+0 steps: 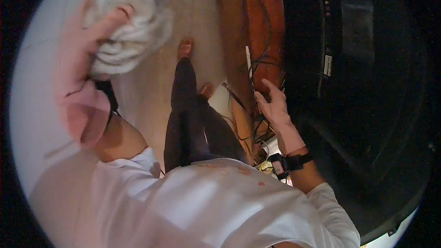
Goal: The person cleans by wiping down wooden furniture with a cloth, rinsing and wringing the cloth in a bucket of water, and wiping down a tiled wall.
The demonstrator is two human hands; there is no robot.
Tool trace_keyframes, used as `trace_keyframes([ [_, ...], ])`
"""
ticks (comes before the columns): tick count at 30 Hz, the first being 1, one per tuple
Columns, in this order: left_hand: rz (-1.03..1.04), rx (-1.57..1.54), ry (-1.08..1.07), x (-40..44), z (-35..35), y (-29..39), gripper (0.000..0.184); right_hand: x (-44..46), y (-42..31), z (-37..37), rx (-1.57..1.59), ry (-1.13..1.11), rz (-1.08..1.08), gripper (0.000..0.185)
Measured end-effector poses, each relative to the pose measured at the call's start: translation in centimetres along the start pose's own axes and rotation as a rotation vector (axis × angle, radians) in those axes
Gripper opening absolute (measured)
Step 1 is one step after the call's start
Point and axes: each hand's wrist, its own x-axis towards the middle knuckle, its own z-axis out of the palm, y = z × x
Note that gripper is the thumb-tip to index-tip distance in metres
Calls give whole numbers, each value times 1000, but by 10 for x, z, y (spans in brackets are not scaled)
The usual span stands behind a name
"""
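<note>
Beside the fingers of the right hand (pixel 276 112), on their outer side: big black panel (pixel 367 110), ports and labels on its surface, near edge running close along the hand. Pale wall (pixel 41 92) outside the left-hand fingers. Floor (pixel 197 9) runs between the two sets of fingers, widest room for moving. Red-brown wooden unit (pixel 267 9) beneath and ahead of the right fingers; its strip narrows against the panel edge, tight room there. White cloth (pixel 124 57) in the fingers of the left hand (pixel 89 39), bunched, blurred, hanging over floor; those fingers are bent over it, partly hidden in folds. Right fingers parted, loosely curved, nothing held; contact with wood or panel, can't tell. Dark cables (pixel 233 95) loop ahead of, below and inward of the right fingers. White strip (pixel 248 59) just ahead of them, along wood edge.
</note>
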Motion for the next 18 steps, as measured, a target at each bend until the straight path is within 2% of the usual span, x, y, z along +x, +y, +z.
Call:
trace_keyframes([
  [1,7,50,-9,-5,-3,0,68,2,1,0,-24,-30,35,54],
  [4,84,344,-60,14,-5,-11,62,18,8,4,-116,63,-104,54],
  [7,206,812,-164,74,5,-36,57,46,14,10,-250,225,-286,53],
  [9,282,1131,-244,123,18,-60,53,65,7,16,-254,283,-316,52],
  [12,318,1389,-360,199,52,-103,49,92,13,22,-237,445,-351,53],
  [15,279,1414,-454,249,81,-150,44,105,11,33,-368,475,-271,52],
  [18,192,1053,-534,267,109,-202,41,109,24,48,-504,595,-313,52],
])
